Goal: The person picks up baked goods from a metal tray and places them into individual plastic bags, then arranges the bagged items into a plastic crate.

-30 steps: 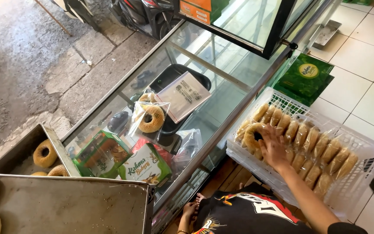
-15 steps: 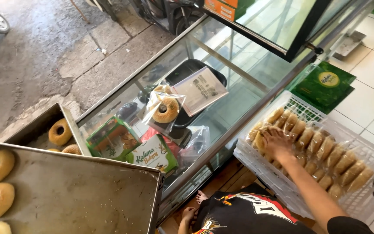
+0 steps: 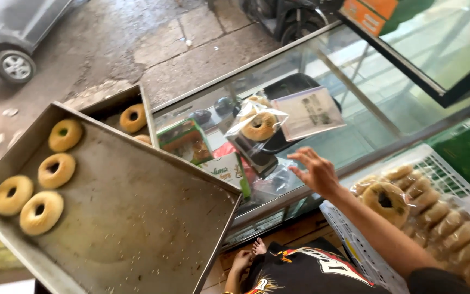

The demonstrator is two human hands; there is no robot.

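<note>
The bagged doughnut [image 3: 258, 126] lies on the glass top of the display case [image 3: 354, 109], in a clear wrapper, flat on its side. It sits up and to the left of the right hand [image 3: 316, 173], near but apart from it. That hand hovers above the glass with the grip wide open, fingers spread, holding nothing. The left hand is not in view, so the right is the only one placed to reach it.

Count: one bagged doughnut beside a flat printed packet [image 3: 308, 113]. One white basket [image 3: 349, 239] at lower right holds a row of bagged doughnuts, too overlapped to count exactly. One large metal tray [image 3: 137, 218] at left carries four bare doughnuts [image 3: 42, 212]; a second tray [image 3: 112, 103] behind it shows two. Two small boxes [image 3: 186, 142] rest inside the case, beneath the glass.
</note>
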